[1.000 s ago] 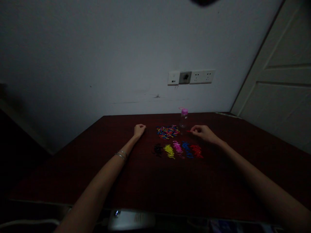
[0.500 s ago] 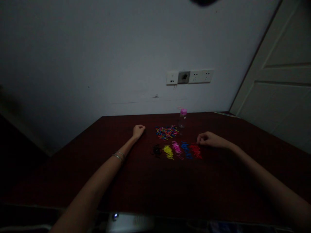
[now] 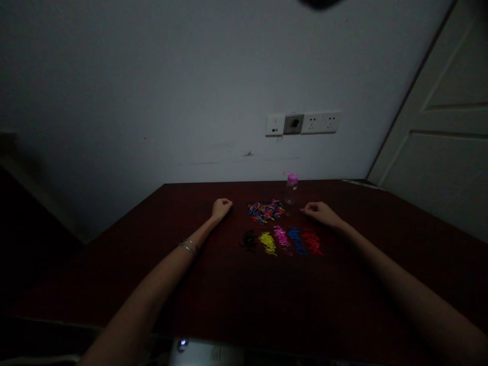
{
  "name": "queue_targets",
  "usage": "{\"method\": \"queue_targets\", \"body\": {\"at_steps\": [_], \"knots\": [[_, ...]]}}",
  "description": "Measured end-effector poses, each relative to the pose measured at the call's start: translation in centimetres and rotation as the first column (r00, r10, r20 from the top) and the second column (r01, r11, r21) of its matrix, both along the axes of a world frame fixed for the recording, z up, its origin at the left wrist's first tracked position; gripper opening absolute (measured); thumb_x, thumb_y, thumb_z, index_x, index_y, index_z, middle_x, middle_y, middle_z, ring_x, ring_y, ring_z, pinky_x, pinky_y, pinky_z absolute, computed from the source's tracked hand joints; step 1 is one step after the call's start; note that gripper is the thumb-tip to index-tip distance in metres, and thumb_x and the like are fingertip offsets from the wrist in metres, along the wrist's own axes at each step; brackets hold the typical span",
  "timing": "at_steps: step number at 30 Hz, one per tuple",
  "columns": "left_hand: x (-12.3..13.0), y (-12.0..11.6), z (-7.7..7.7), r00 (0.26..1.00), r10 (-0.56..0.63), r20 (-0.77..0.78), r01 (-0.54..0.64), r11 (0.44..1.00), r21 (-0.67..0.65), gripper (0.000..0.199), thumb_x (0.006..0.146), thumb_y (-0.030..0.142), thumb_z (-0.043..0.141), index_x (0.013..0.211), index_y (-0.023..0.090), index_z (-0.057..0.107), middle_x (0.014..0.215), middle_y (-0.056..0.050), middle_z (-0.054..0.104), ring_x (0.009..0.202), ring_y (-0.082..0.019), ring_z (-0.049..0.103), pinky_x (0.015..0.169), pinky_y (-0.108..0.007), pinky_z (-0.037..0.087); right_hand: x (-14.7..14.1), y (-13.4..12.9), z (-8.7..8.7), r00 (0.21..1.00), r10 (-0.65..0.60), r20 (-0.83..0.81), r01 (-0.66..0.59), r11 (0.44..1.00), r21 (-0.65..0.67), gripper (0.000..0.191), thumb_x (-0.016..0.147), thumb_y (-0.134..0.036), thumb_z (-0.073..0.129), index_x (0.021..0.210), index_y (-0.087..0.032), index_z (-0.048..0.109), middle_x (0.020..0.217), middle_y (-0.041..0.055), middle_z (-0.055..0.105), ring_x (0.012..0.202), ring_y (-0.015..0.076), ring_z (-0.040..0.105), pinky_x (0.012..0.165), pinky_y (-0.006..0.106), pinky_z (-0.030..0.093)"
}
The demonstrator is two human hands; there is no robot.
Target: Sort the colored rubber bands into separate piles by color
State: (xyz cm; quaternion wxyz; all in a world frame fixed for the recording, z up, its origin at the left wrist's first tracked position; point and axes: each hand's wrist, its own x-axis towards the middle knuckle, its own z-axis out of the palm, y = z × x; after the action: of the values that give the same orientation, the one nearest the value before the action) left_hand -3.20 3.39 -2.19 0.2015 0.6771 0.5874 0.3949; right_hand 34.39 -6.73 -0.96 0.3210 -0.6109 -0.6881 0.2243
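Left of a mixed pile of small, thin coloured pieces (image 3: 266, 211), my left hand (image 3: 221, 208) rests on the table with its fingers curled closed; whatever they may hold is hidden. My right hand (image 3: 319, 212) is on the pile's other side, thumb and fingers brought together. Anything between those fingertips is too small to make out. Nearer to me lie sorted heaps in a row: black (image 3: 249, 240), yellow (image 3: 268, 243), pink (image 3: 282, 238), blue (image 3: 297, 241) and red (image 3: 312, 241). The pieces look like little bands, but their exact kind is unclear.
A clear bottle with a pink lid (image 3: 291, 190) stands behind the mixed pile, close to my right hand. The dark red table (image 3: 244, 295) meets a wall with sockets (image 3: 303, 123). To the right is a white door (image 3: 450, 117). A pale object (image 3: 208, 353) shows below the front edge.
My right hand has moved away from the red heap, up and left toward the mixed pile and bottle. My left hand keeps its place on the table. The view has shifted slightly.
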Motion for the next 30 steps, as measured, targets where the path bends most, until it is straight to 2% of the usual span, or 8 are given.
{"method": "queue_targets", "body": {"at_steps": [3, 6, 12, 14, 22, 26, 30], "knots": [[0.2, -0.4, 0.2, 0.999, -0.036, -0.026, 0.036, 0.999, 0.013, 0.02, 0.068, 0.028, 0.053, 0.07, 0.015, 0.068, 0.062, -0.003, 0.063, 0.058, -0.013, 0.054, 0.056, -0.021, 0.038, -0.3, 0.1, -0.6, 0.997, -0.056, 0.049, 0.053, 0.997, 0.058, 0.038, 0.069, -0.053, 0.05, 0.065, -0.015, 0.057, 0.055, 0.0001, 0.051, 0.053, 0.0118, 0.045, 0.048, 0.023, 0.032], [0.7, -1.0, 0.4, 0.986, -0.147, -0.073, 0.15, 0.988, 0.047, 0.02, 0.066, 0.03, 0.056, 0.07, 0.016, 0.069, 0.067, -0.003, 0.064, 0.062, -0.013, 0.054, 0.058, -0.021, 0.039, -0.3, -0.1, -0.9, 0.988, -0.124, 0.092, 0.115, 0.988, 0.103, 0.037, 0.072, -0.051, 0.047, 0.064, -0.016, 0.057, 0.056, 0.0015, 0.053, 0.054, 0.013, 0.047, 0.049, 0.023, 0.033], [2.1, -2.7, 1.2, 0.904, -0.376, -0.203, 0.391, 0.919, 0.038, 0.028, 0.068, 0.037, 0.056, 0.079, 0.015, 0.069, 0.074, -0.003, 0.063, 0.067, -0.012, 0.054, 0.061, -0.021, 0.041, -0.6, -0.3, -1.1, 0.961, -0.197, 0.196, 0.171, 0.975, 0.142, 0.033, 0.073, -0.048, 0.046, 0.066, -0.017, 0.058, 0.063, 0.0029, 0.058, 0.058, 0.0147, 0.053, 0.051, 0.023, 0.034], [2.6, -3.1, 1.6, 0.874, -0.414, -0.254, 0.434, 0.9, 0.028, 0.029, 0.068, 0.037, 0.056, 0.083, 0.015, 0.068, 0.079, -0.003, 0.063, 0.07, -0.012, 0.055, 0.063, -0.021, 0.041, -0.7, -0.4, -1.1, 0.953, -0.211, 0.217, 0.184, 0.973, 0.139, 0.032, 0.073, -0.047, 0.046, 0.066, -0.018, 0.059, 0.064, 0.0029, 0.059, 0.059, 0.015, 0.054, 0.052, 0.023, 0.034], [3.9, -4.0, 3.2, 0.762, -0.391, -0.517, 0.442, 0.896, -0.025, 0.027, 0.071, 0.037, 0.058, 0.091, 0.021, 0.067, 0.091, -0.003, 0.061, 0.08, -0.014, 0.056, 0.07, -0.021, 0.042, -0.9, -0.6, -1.0, 0.951, -0.202, 0.232, 0.172, 0.974, 0.144, 0.032, 0.073, -0.046, 0.045, 0.067, -0.019, 0.06, 0.064, 0.0025, 0.06, 0.059, 0.0146, 0.054, 0.051, 0.022, 0.034], [3.8, -3.8, 3.2, 0.741, -0.389, -0.548, 0.432, 0.9, -0.055, 0.026, 0.073, 0.037, 0.057, 0.09, 0.021, 0.068, 0.092, -0.003, 0.062, 0.082, -0.015, 0.056, 0.071, -0.021, 0.042, -1.0, -0.7, -0.9, 0.952, -0.203, 0.228, 0.173, 0.974, 0.144, 0.031, 0.073, -0.046, 0.045, 0.066, -0.018, 0.06, 0.064, 0.0023, 0.059, 0.058, 0.0141, 0.054, 0.05, 0.022, 0.033], [3.5, -3.1, 2.5, 0.763, -0.387, -0.518, 0.429, 0.902, -0.041, 0.025, 0.073, 0.034, 0.056, 0.09, 0.021, 0.068, 0.092, -0.003, 0.062, 0.083, -0.015, 0.056, 0.071, -0.021, 0.042, -0.9, -0.6, -1.0, 0.954, -0.191, 0.229, 0.161, 0.976, 0.146, 0.032, 0.073, -0.046, 0.045, 0.066, -0.018, 0.059, 0.062, 0.002, 0.059, 0.057, 0.0136, 0.053, 0.05, 0.022, 0.033]]}}
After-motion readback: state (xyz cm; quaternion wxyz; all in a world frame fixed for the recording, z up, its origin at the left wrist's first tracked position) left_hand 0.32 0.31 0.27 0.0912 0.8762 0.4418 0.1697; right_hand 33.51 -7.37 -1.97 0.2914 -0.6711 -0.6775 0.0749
